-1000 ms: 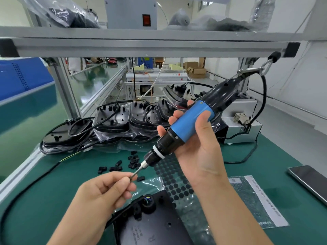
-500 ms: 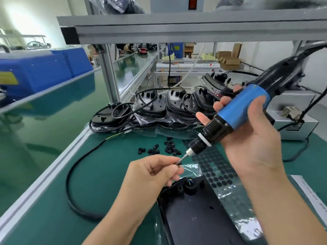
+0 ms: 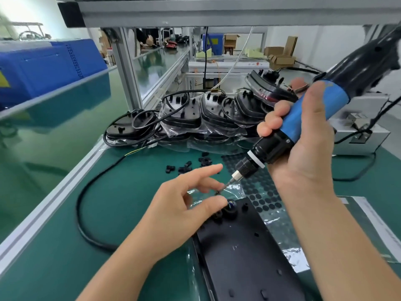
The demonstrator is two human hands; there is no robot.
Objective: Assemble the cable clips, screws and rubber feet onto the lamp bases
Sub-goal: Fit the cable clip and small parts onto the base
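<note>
Right hand [image 3: 303, 148]: grasps the electric screwdriver [image 3: 312, 111] round its blue grip, thumb across the top, fingers wrapped beneath. Tool tilted, tip down and to the left.
Driver bit [image 3: 225, 185]: points at the near lamp base's far end, just above it. A small dark piece sits at the tip, likely a screw; too blurred to say for sure.
Left hand [image 3: 180, 211]: fingers released and spread, index extended toward the bit, thumb tip beside the round fitting on the base. Holds nothing that I can see.
Near lamp base [image 3: 245, 257]: flat, black, lies bottom-up on the green mat [image 3: 54, 257], centre near, running from under the bit toward the near edge. Round fitting [image 3: 230, 208] at its far end, with the black cable [image 3: 86, 213] looping off to the left.
Cable clips [image 3: 184, 168]: small black pieces scattered loose on the mat, just beyond the left hand.
Rubber feet sheet [image 3: 260, 196]: sheet of black dots, lying under and right of the base's far end, below the driver.
Stacked lamp bases [image 3: 195, 114]: row in clear bags, cords coiled, far side of the mat.
Grey box [image 3: 358, 135]: far right, behind the right hand.
Blue crate [image 3: 43, 66]: far left, off the bench.
</note>
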